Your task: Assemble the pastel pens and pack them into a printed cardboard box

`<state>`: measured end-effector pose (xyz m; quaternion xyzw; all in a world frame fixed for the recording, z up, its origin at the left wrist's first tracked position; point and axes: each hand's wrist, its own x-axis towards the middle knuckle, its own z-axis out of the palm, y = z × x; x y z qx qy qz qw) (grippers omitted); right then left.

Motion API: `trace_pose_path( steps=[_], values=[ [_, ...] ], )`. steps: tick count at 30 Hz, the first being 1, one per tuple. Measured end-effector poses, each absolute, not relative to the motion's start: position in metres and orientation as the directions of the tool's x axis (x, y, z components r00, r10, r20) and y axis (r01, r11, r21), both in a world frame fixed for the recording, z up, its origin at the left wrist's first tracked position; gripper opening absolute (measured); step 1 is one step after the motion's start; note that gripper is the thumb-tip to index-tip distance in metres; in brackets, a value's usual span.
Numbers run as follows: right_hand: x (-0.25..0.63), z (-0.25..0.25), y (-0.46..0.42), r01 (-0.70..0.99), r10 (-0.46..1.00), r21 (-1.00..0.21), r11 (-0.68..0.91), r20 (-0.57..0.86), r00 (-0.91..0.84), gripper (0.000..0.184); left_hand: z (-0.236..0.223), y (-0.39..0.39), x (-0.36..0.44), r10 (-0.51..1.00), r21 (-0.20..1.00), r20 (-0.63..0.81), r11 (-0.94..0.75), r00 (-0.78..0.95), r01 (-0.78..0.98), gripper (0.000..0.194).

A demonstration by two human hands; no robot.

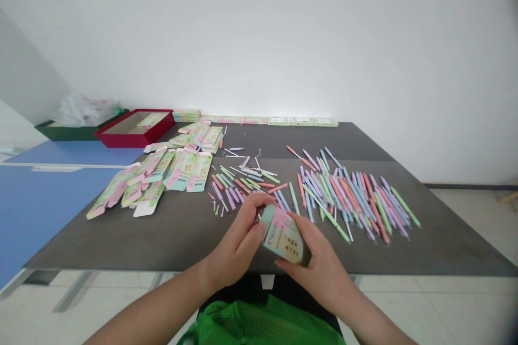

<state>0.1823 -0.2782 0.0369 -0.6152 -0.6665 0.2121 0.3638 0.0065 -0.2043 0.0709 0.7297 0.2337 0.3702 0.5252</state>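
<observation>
Just above the table's front edge, both my hands hold one small pastel carton [284, 237], pink, green and yellow with printed writing. My left hand [238, 245] has its fingers and thumb closed on the carton's end with the pale green flap. Around the other end, my right hand [318, 261] is wrapped, fingers on top and thumb below. Beyond the hands lie loose pen parts [226, 188], coloured barrels, caps and white refills. A large heap of pastel pens [343, 191] spreads to the right of the carton.
Flattened cartons [188, 170] lie on the dark table [194, 242] at left. A red box lid [135, 143] and a green tray [65, 132] with plastic bags stand behind them. Stacked cartons [301, 122] line the back edge by the wall.
</observation>
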Motion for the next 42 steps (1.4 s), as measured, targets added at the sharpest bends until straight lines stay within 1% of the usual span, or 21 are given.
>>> trace_pose_path(
  steps=[5,9,14,16,18,19,20,21,22,24,26,27,28,30,33,36,38,39,40,42],
  values=[
    [0.181,0.035,-0.281,0.742,0.96,-0.649,0.168,0.279,0.027,0.067,0.075,-0.207,0.008,0.774,0.937,0.233,-0.341,0.589,0.078,0.032],
    [0.179,0.034,-0.284,0.807,0.941,-0.564,0.177,0.336,0.028,0.067,0.075,-0.209,0.008,0.767,0.891,0.274,-0.429,0.58,0.146,0.036],
    [0.175,0.031,-0.283,0.873,0.91,-0.461,0.158,0.412,0.053,0.067,0.069,-0.213,0.01,0.697,0.891,0.286,-0.445,0.658,0.085,0.045],
    [0.175,0.03,-0.282,0.891,0.9,-0.43,0.144,0.431,0.063,0.066,0.068,-0.213,0.011,0.635,0.858,0.32,-0.509,0.703,0.07,0.05],
    [0.176,0.031,-0.28,0.901,0.891,-0.41,0.141,0.449,0.065,0.066,0.07,-0.211,0.011,0.568,0.81,0.362,-0.584,0.739,0.052,0.059],
    [0.177,0.031,-0.28,0.902,0.889,-0.406,0.147,0.454,0.06,0.066,0.071,-0.21,0.011,0.542,0.803,0.367,-0.595,0.756,0.036,0.064],
    [0.178,0.031,-0.279,0.898,0.89,-0.41,0.156,0.454,0.052,0.066,0.071,-0.208,0.011,0.529,0.819,0.354,-0.573,0.771,0.018,0.065],
    [0.179,0.031,-0.279,0.891,0.894,-0.421,0.168,0.445,0.042,0.067,0.071,-0.206,0.01,0.53,0.857,0.322,-0.516,0.785,-0.003,0.064],
    [0.18,0.032,-0.279,0.881,0.902,-0.438,0.18,0.43,0.03,0.068,0.071,-0.204,0.009,0.538,0.903,0.285,-0.428,0.793,-0.033,0.061],
    [0.182,0.033,-0.279,0.859,0.92,-0.474,0.194,0.392,0.008,0.069,0.069,-0.201,0.007,0.582,0.973,0.216,-0.197,0.784,-0.122,0.056],
    [0.183,0.033,-0.279,0.848,0.932,-0.494,0.192,0.364,0.001,0.071,0.066,-0.198,0.005,0.658,0.98,0.158,-0.01,0.736,-0.201,0.053],
    [0.184,0.032,-0.279,0.847,0.934,-0.497,0.188,0.357,0.002,0.071,0.065,-0.197,0.004,0.703,0.976,0.133,0.03,0.699,-0.216,0.051],
    [0.184,0.032,-0.278,0.85,0.935,-0.494,0.182,0.355,0.006,0.071,0.064,-0.196,0.004,0.745,0.978,0.109,0.04,0.658,-0.207,0.049],
    [0.183,0.032,-0.277,0.866,0.93,-0.468,0.176,0.368,0.009,0.07,0.065,-0.197,0.005,0.791,0.992,0.051,0.031,0.61,-0.123,0.047],
    [0.181,0.035,-0.273,0.892,0.918,-0.409,0.194,0.396,-0.018,0.068,0.066,-0.198,0.008,0.754,1.0,-0.027,0.029,0.656,0.007,0.047],
    [0.184,0.046,-0.273,0.881,0.91,-0.399,0.254,0.406,-0.078,0.08,0.066,-0.194,0.008,0.745,0.999,-0.033,0.039,0.666,0.005,0.042],
    [0.192,0.054,-0.277,0.863,0.884,-0.417,0.286,0.461,-0.071,0.083,0.066,-0.188,0.004,0.768,0.995,-0.051,0.092,0.638,-0.031,0.039],
    [0.199,0.057,-0.28,0.852,0.863,-0.438,0.287,0.505,-0.031,0.078,0.066,-0.185,0.001,0.78,0.99,-0.071,0.132,0.622,-0.052,0.038],
    [0.206,0.059,-0.283,0.836,0.834,-0.475,0.274,0.55,0.038,0.07,0.067,-0.182,-0.002,0.791,0.981,-0.095,0.177,0.604,-0.077,0.037],
    [0.221,0.056,-0.29,0.766,0.769,-0.604,0.222,0.591,0.243,0.049,0.067,-0.177,-0.007,0.814,0.953,-0.138,0.264,0.564,-0.148,0.037]
  ],
)
